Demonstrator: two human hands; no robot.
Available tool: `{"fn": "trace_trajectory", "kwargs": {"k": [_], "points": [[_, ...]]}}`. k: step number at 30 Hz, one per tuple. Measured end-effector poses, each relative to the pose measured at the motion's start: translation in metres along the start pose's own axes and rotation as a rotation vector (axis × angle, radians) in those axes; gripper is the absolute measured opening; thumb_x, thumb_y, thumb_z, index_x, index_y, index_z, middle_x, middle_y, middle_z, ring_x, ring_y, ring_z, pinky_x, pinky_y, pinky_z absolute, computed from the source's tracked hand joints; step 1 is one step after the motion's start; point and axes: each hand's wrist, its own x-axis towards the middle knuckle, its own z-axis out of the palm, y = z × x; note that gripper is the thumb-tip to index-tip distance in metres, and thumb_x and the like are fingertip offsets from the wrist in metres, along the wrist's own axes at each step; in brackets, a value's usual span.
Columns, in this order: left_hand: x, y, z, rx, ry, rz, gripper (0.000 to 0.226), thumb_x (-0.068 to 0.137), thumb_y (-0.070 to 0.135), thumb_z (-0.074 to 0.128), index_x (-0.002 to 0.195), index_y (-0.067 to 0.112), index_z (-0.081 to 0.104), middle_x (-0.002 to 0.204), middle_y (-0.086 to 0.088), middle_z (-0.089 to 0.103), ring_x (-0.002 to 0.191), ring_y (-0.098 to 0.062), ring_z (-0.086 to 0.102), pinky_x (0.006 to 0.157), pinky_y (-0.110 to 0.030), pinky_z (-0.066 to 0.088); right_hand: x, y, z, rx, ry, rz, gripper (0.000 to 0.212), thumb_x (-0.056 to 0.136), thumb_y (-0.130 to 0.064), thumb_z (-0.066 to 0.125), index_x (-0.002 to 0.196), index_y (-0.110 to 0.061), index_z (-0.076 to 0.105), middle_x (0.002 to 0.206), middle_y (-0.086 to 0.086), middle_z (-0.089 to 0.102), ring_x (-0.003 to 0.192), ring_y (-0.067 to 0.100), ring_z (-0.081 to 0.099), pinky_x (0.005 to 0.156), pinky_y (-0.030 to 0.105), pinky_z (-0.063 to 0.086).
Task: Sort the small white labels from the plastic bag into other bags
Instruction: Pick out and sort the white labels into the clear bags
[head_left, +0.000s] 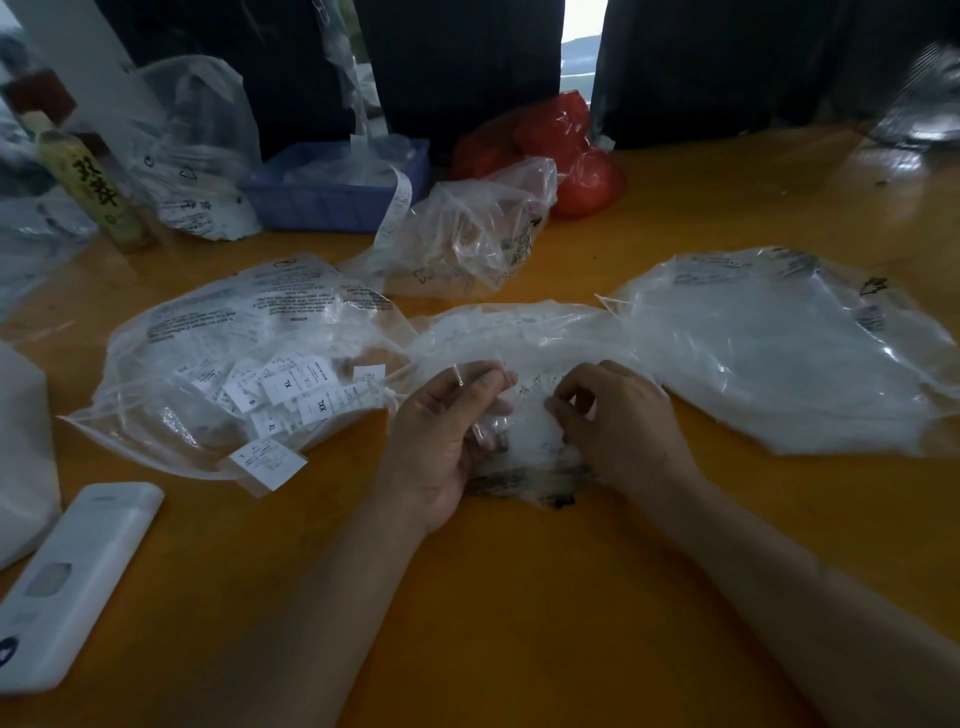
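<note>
- Two hands work at the surface's (519, 623) near-middle: the left hand (441, 441) and right hand (618, 421) both pinch one crumpled plastic bag (524, 338).
- Small white labels (291, 395) lie heaped in a second bag (208, 332), left.
- A third bag (779, 353) lies right, a fourth bag (467, 239) behind.
- One white remote (72, 582) sits near the left edge.

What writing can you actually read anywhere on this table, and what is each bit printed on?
"XL" on a small white label in the left bag.
"S" on a label beside it.
"XL", upside down, on a larger label.
"XXL", sideways, on a label.
Bag print: too blurred.
Bottle: large characters, not legible to me.
Remote markings: too small.
</note>
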Motion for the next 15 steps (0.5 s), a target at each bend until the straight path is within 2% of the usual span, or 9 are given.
{"fn": "trace_trajectory", "kwargs": {"k": [3, 6, 10, 14, 15], "points": [[-0.002, 0.001, 0.000, 0.010, -0.017, 0.002, 0.012, 0.082, 0.023, 0.078, 0.093, 0.022, 0.083, 0.113, -0.007, 0.080, 0.095, -0.020, 0.078, 0.049, -0.020, 0.052, -0.004, 0.001, -0.005, 0.118, 0.084, 0.018, 0.008, 0.099, -0.037, 0.064, 0.097, -0.029, 0.067, 0.069, -0.016, 0.062, 0.062, 0.002, 0.060, 0.051, 0.014, 0.039], [-0.002, 0.001, 0.000, 0.000, -0.029, -0.026, 0.014, 0.082, 0.025, 0.079, 0.095, 0.025, 0.084, 0.114, -0.009, 0.080, 0.101, -0.025, 0.079, 0.046, -0.021, 0.053, -0.007, 0.004, -0.010, 0.170, 0.191, 0.021, 0.012, 0.098, -0.032, 0.067, 0.103, -0.024, 0.074, 0.064, -0.015, 0.063, 0.052, 0.004, 0.060, 0.049, 0.016, 0.048], [-0.002, -0.001, 0.000, 0.015, -0.040, -0.041, 0.019, 0.080, 0.026, 0.080, 0.099, 0.027, 0.084, 0.111, -0.010, 0.081, 0.093, -0.022, 0.081, 0.046, -0.021, 0.054, -0.009, 0.005, -0.012, 0.266, 0.263, -0.007, 0.015, 0.097, -0.025, 0.069, 0.110, -0.020, 0.077, 0.058, -0.020, 0.063, 0.049, -0.007, 0.062, 0.047, 0.006, 0.044], [-0.002, -0.003, -0.001, 0.040, -0.049, -0.037, 0.021, 0.083, 0.025, 0.078, 0.103, 0.025, 0.083, 0.111, -0.012, 0.080, 0.087, -0.020, 0.081, 0.060, -0.025, 0.061, -0.008, 0.005, -0.012, 0.308, 0.258, 0.009, 0.015, 0.096, -0.027, 0.071, 0.109, -0.027, 0.077, 0.062, -0.031, 0.062, 0.042, 0.006, 0.062, 0.043, 0.022, 0.049], [-0.002, -0.003, -0.001, 0.033, -0.052, -0.041, 0.023, 0.083, 0.024, 0.078, 0.106, 0.022, 0.082, 0.112, -0.013, 0.080, 0.087, -0.020, 0.081, 0.063, -0.025, 0.062, -0.008, 0.005, -0.013, 0.319, 0.258, 0.010, 0.014, 0.096, -0.028, 0.071, 0.108, -0.028, 0.077, 0.065, -0.030, 0.065, 0.041, 0.006, 0.060, 0.041, 0.022, 0.048]]}}
